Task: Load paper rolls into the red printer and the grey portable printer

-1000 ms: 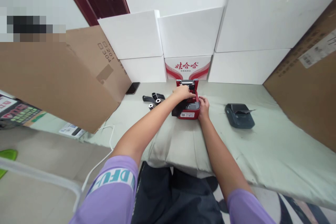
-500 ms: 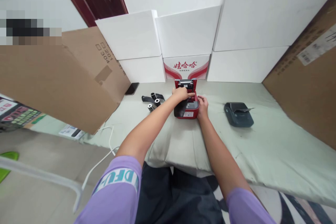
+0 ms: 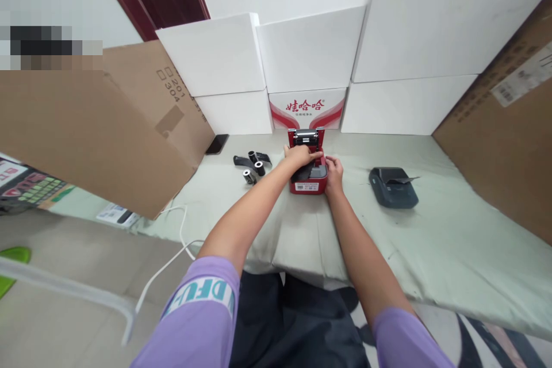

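A small red label printer (image 3: 309, 183) with its lid up sits on the pale green mat (image 3: 431, 241). My left hand (image 3: 301, 155) reaches over its open top, fingers curled down into the paper bay; what they grip is hidden. My right hand (image 3: 333, 172) is closed against the printer's right side, holding it. Black roll-holder parts (image 3: 253, 164) lie just left of the printer.
A dark grey printer (image 3: 393, 187) lies to the right. A black phone (image 3: 217, 144) lies by the white foam boxes (image 3: 310, 52) at the back. Cardboard sheets stand left (image 3: 95, 126) and right (image 3: 500, 144). A white cable (image 3: 172, 259) runs off the mat's left edge.
The black strip hanging at the printer's front left is gone from view. My left hand has shifted slightly over the open bay. My right hand stays on the printer's side.
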The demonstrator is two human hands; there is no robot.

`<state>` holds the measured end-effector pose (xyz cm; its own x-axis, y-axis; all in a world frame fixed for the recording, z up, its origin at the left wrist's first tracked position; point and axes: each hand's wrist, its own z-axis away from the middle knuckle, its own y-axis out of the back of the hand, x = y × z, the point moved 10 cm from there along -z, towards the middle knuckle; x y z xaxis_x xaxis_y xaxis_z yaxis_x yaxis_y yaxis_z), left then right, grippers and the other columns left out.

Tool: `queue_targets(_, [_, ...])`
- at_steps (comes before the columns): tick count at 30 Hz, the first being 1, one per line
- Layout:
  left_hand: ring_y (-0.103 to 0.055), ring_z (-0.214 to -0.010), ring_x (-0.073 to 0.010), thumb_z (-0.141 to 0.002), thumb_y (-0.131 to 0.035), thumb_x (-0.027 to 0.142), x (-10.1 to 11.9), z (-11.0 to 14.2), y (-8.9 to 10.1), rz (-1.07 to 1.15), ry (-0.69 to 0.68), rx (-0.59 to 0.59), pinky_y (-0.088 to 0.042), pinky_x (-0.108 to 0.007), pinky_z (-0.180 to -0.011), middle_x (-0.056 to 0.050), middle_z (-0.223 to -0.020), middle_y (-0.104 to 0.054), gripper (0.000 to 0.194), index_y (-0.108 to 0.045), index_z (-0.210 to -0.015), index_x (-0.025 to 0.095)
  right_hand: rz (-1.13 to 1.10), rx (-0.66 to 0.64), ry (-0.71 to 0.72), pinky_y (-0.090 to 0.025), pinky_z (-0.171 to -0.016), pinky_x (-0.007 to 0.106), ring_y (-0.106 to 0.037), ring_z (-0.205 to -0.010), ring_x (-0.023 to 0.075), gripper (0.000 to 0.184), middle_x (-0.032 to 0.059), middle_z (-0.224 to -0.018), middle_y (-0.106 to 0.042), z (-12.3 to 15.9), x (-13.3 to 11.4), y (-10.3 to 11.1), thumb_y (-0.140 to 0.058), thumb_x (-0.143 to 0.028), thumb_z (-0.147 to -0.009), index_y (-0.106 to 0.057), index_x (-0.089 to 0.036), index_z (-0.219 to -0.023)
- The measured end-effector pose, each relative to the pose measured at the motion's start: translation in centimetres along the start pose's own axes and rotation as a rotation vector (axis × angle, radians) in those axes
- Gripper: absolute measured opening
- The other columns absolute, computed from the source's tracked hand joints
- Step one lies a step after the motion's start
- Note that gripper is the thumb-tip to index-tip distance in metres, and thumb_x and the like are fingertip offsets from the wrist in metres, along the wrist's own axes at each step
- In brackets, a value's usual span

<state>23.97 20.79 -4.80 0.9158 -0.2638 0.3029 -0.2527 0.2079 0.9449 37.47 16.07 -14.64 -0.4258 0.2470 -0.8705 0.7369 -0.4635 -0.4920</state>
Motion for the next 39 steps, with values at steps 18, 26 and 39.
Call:
queue_targets(18, [-0.05, -0.134, -0.026, -0.102, -0.044, 0.039, 0.4, 6.0, 8.9, 0.184, -0.303, 0.524, -0.03, -0.039, -0.113, -0.009, -0.138, -0.065, 0.034, -0.067, -0.123, 0.026, 0.004, -0.001, 0.011, -0.051, -0.073, 0.031, -0.061, -0.077, 0.0166, 0.024, -0.0023, -0.078, -0.064, 0.0, -0.2, 0.0, -0.067, -0.034, -0.068, -0.061, -0.021, -0.087])
queue_targets(26, [-0.063, -0.111, -0.0293, -0.106, -0.027, 0.05, 1.4, 6.8, 6.7, 0.042, -0.279, 0.302, -0.03, -0.045, -0.109, -0.015, -0.108, -0.076, 0.059, -0.076, -0.096, 0.017, -0.012, -0.004, 0.016, -0.051, -0.073, 0.029, -0.063, -0.077, 0.0163, 0.023, -0.0024, -0.077, -0.065, -0.2, 0.0, 0.0, -0.067, -0.032, -0.068, -0.062, -0.021, -0.087])
queue_targets(39, [-0.067, -0.105, -0.0261, -0.104, -0.022, 0.063, 2.1, 8.4, 4.1, -0.058, -0.263, 0.243, -0.039, -0.04, -0.103, -0.012, -0.107, -0.077, 0.074, -0.079, -0.091, 0.018, -0.015, 0.005, 0.016, -0.053, -0.074, 0.028, -0.063, -0.076, 0.0149, 0.019, -0.0033, -0.075, -0.066, -0.3, 0.0, 0.1, -0.066, -0.029, -0.07, -0.062, -0.02, -0.086])
